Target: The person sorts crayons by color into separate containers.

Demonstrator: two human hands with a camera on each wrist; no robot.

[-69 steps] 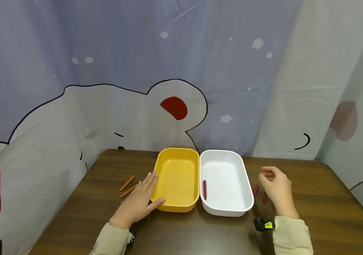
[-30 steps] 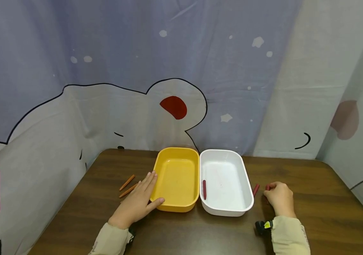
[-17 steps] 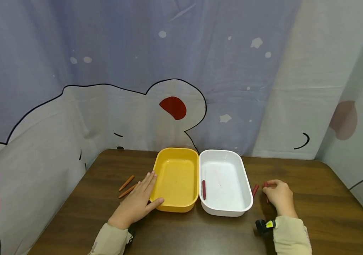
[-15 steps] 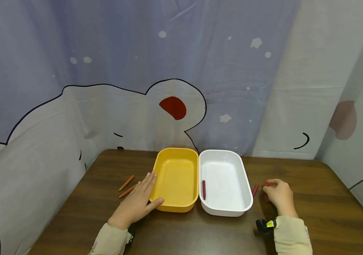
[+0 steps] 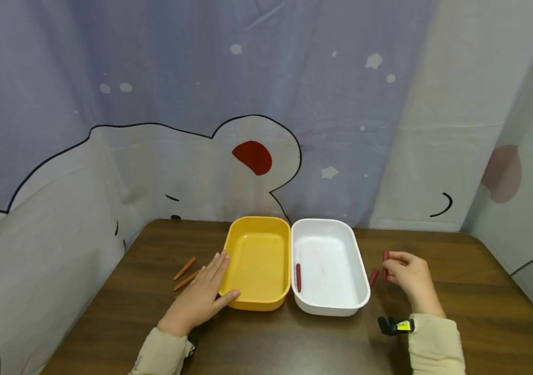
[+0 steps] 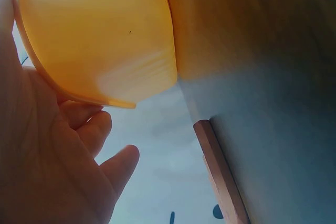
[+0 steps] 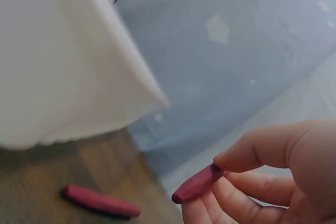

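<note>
My right hand (image 5: pixel 409 278) pinches a dark red crayon (image 7: pixel 195 185) between thumb and fingers, raised beside the white tub. Another red crayon (image 5: pixel 373 277) lies on the table by the white tub (image 5: pixel 329 268), whose right wall is close to it. Inside that tub a third red crayon (image 5: pixel 298 277) rests along the left wall. My left hand (image 5: pixel 201 297) lies with straight fingers against the left rim of the yellow tub (image 5: pixel 259 260), thumb over its near corner. Two orange crayons (image 5: pixel 185 267) lie left of the hand; one partly hides behind the fingers.
Both tubs stand side by side on a brown wooden table (image 5: pixel 266 344). A printed curtain (image 5: pixel 191 172) hangs right behind the far table edge and along both sides. A black wrist camera (image 5: pixel 388 326) sits at the right cuff.
My right hand first came down onto a red crayon on the table at right, pinched it, and has now lifted it, standing more upright. The left hand stays in place on the yellow tub.
</note>
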